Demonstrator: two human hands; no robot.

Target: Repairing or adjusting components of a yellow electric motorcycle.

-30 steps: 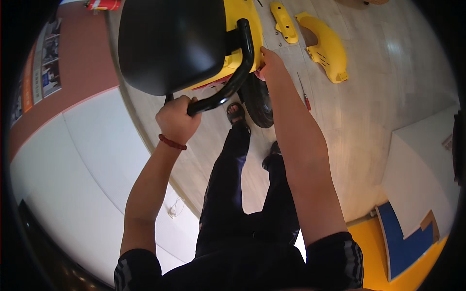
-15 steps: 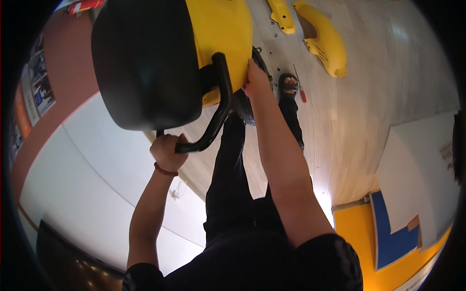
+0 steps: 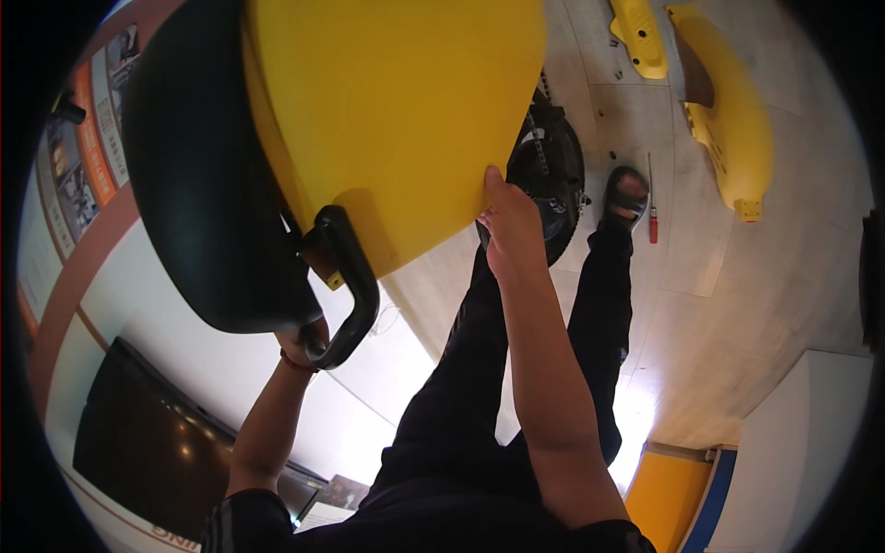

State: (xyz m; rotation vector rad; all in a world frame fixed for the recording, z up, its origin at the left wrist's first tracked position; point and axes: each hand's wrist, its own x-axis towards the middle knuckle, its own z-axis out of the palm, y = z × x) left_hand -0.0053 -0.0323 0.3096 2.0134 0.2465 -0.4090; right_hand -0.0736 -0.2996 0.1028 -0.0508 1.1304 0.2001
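- 1 black seat (image 3: pixel 203 194), left of the yellow body, long axis running away from the wearer, lower end nearest.
- 1 left hand (image 3: pixel 297 345), just below that end, apparently clenched around the bar's lower end; fingers mostly hidden.
- 1 black grab bar (image 3: pixel 366 290), bent, projecting toward the wearer.
- 1 yellow body (image 3: pixel 396 111), ahead of both hands, long axis running up and away past the upper picture edge; right hand nearer, directly on its lower right edge.
- 1 right hand (image 3: pixel 513 226), pinching that edge, thumb on the outer face, fingers curled beneath.
- 1 black wheel (image 3: pixel 562 157), beyond the right hand.
- 1 red-handled screwdriver (image 3: pixel 654 226), on the floor (image 3: pixel 691 276), right.
- 1 curved yellow panel (image 3: pixel 742 138), farthest right.
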